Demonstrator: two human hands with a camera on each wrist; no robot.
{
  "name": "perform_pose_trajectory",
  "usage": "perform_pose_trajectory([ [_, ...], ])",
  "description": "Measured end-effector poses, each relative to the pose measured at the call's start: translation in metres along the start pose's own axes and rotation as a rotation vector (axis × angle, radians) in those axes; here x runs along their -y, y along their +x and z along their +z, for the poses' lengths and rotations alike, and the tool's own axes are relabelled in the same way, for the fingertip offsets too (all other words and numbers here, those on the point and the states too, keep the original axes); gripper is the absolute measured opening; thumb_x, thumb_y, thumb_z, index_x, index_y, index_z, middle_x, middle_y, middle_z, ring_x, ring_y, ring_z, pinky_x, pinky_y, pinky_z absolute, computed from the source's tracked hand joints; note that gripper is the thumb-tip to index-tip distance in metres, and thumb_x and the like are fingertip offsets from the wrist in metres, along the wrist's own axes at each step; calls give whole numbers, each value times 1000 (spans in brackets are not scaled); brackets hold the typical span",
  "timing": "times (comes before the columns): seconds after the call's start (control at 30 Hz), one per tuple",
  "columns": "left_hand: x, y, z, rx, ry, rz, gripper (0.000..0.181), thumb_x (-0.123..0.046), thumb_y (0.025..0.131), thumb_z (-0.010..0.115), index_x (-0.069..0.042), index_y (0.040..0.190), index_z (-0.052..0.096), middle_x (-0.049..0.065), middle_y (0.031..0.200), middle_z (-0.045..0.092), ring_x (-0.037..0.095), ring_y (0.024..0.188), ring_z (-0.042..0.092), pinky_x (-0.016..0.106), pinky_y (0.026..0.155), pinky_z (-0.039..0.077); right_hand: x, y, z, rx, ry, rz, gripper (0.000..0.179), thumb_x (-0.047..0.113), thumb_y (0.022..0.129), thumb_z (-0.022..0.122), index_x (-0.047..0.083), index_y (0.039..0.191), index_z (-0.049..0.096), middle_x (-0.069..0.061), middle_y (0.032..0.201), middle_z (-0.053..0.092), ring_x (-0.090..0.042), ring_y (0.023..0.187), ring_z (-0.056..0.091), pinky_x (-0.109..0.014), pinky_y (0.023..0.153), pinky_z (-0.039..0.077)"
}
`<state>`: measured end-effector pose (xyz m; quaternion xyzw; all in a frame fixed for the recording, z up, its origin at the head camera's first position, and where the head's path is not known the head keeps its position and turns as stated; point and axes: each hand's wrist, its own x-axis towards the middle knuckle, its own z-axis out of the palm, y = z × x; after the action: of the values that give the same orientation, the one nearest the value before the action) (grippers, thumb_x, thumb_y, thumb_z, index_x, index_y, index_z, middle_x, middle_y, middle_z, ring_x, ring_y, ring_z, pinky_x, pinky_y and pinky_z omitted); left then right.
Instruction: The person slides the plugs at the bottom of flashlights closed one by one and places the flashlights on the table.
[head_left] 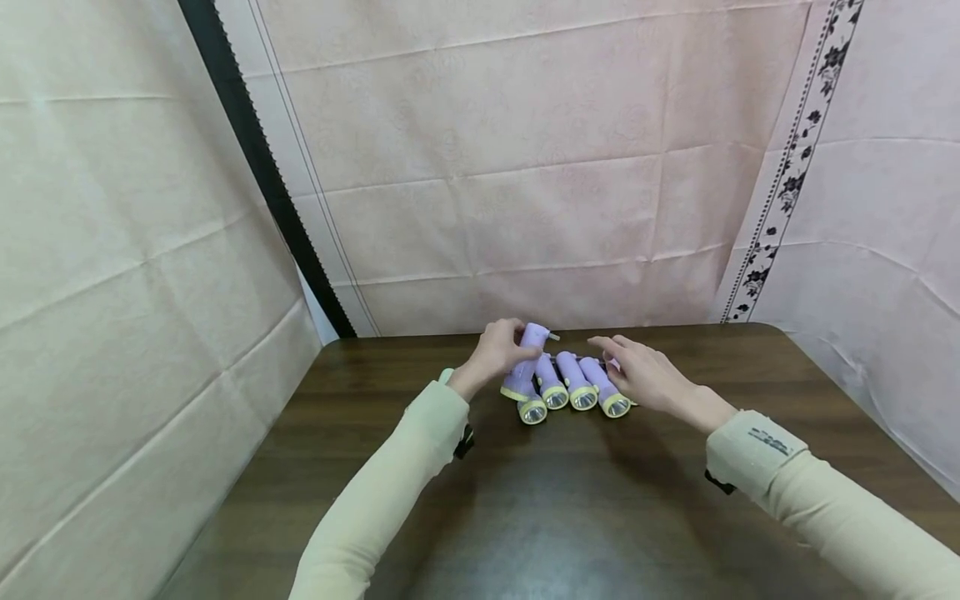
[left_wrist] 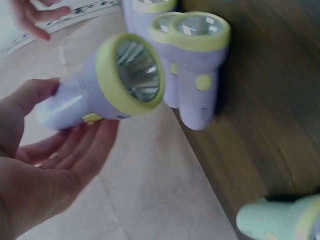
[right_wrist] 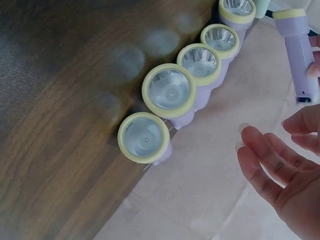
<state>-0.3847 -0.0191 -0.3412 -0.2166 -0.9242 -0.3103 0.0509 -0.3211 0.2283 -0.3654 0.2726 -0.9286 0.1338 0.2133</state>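
Observation:
My left hand [head_left: 495,354] grips a lilac flashlight [head_left: 534,337] by its barrel, thumb on one side and fingers on the other. Its wide yellow-rimmed head points down toward me in the head view, and a yellow button [left_wrist: 92,118] shows on its side in the left wrist view. Several matching flashlights [right_wrist: 169,92] lie side by side on the table, their lenses facing my side. At the right end of that row hovers my right hand [head_left: 645,375]; in the right wrist view its fingers [right_wrist: 265,157] are spread and loosely bent, with nothing between them.
A mint-green flashlight [left_wrist: 265,217] lies left of the lilac row, mostly hidden behind my left wrist in the head view. The dark wooden table [head_left: 555,508] ends just behind the row. Pale cloth [head_left: 540,208] hangs behind it and along both sides.

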Motion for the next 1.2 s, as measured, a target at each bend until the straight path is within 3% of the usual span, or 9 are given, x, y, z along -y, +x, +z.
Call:
perform_pose_trajectory([
  [0.1, 5, -3, 4, -34, 34, 89, 36, -26, 82, 74, -4, 109, 65, 8, 97, 68, 19, 85, 61, 26, 71, 50, 0, -1, 2, 9, -1, -2, 46, 0, 84, 58, 5, 130, 55, -9, 96, 64, -14, 71, 55, -30, 58, 43],
  [0.33, 12, -10, 7, -56, 4, 166, 36, -26, 83, 74, -7, 112, 62, 8, 101, 69, 20, 92, 65, 30, 77, 52, 2, -1, 5, 3, 1, -17, 51, -1, 83, 58, 9, 133, 54, -6, 93, 63, -12, 69, 53, -27, 56, 41],
  [0.87, 12, -19, 13, -19, 24, 187, 39, -22, 82, 75, -10, 116, 60, 7, 104, 71, 18, 92, 68, 30, 77, 51, 16, 6, 11, 25, 38, -90, 64, -7, 78, 54, 14, 138, 50, -5, 98, 63, -11, 69, 53, -23, 53, 37],
  [1.07, 9, -19, 15, 0, 6, 186, 40, -22, 83, 75, -11, 119, 59, 6, 107, 70, 15, 93, 67, 27, 77, 52, 20, 9, 10, 16, 47, -114, 64, -7, 79, 54, 15, 138, 50, -6, 99, 64, -14, 76, 60, -22, 53, 38],
  [1.2, 9, -19, 15, 11, -25, 183, 40, -20, 84, 74, -10, 120, 59, 6, 108, 69, 14, 93, 67, 27, 76, 53, 21, 11, 10, 14, 45, -118, 64, -7, 78, 55, 15, 138, 51, -4, 94, 62, -12, 69, 54, -21, 52, 36],
])
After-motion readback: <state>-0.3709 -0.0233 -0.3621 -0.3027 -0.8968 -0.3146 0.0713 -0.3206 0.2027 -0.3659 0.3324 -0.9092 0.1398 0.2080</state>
